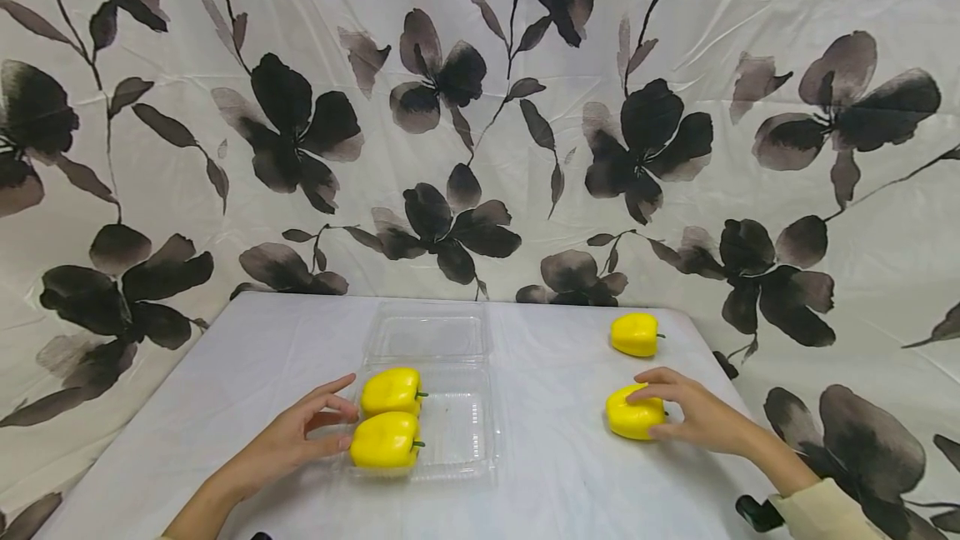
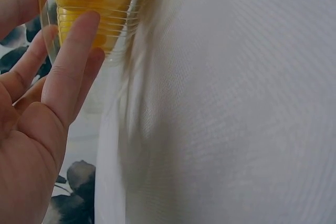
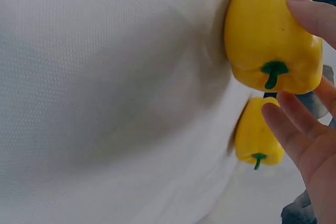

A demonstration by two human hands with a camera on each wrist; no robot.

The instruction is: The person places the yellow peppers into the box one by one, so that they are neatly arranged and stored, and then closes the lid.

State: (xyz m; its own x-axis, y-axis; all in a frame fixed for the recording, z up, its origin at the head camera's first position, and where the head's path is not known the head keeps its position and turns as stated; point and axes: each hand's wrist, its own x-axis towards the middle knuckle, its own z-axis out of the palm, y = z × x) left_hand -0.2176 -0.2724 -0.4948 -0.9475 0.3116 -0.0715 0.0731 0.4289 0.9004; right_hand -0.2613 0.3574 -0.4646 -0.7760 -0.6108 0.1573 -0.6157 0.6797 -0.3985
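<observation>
Two yellow bell peppers [image 1: 392, 392] [image 1: 386, 440] lie side by side in the left half of a clear plastic clamshell box [image 1: 457, 467], its lid [image 1: 429, 337] folded back. My left hand [image 1: 303, 432] stands at the box's left side, fingers loosely extended. In the left wrist view, its fingertips meet the ribbed clear wall [image 2: 118, 24]. My right hand [image 1: 697, 411] holds a third yellow bell pepper [image 1: 630, 415] on the table, thumb and a finger on opposite sides. In the right wrist view, other fingers [image 3: 286, 129] stand off below its green stem [image 3: 273, 72].
Another yellow bell pepper [image 1: 634, 334] lies on the white-covered table [image 1: 547, 440], behind the held one. A floral cloth [image 1: 480, 132] hangs behind the table. A small black object [image 1: 757, 513] shows by the right sleeve.
</observation>
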